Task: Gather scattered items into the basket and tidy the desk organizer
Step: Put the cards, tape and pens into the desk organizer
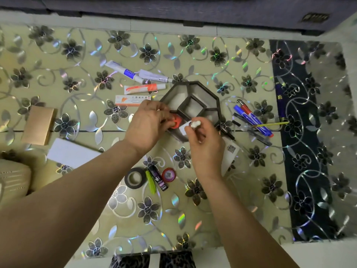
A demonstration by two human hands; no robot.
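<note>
Left of centre: gold box (38, 125) and white box (71, 152) on the table (212, 219), tubes (144, 88) beyond. Left hand (147, 125), fingers closed on an orange item (176, 122) at the organizer (193, 105) near-left compartment. Right hand (205, 147) just beside, pinching a small white item (195, 124) over the near rim. Tape rolls (135, 177) lie near the wrists; pens (251, 118) right of the organizer. Basket: cannot identify it.

A dark sofa (193, 10) runs along the counter's (241, 180) far edge; a cream cushion (13, 176) sits at its left edge.
</note>
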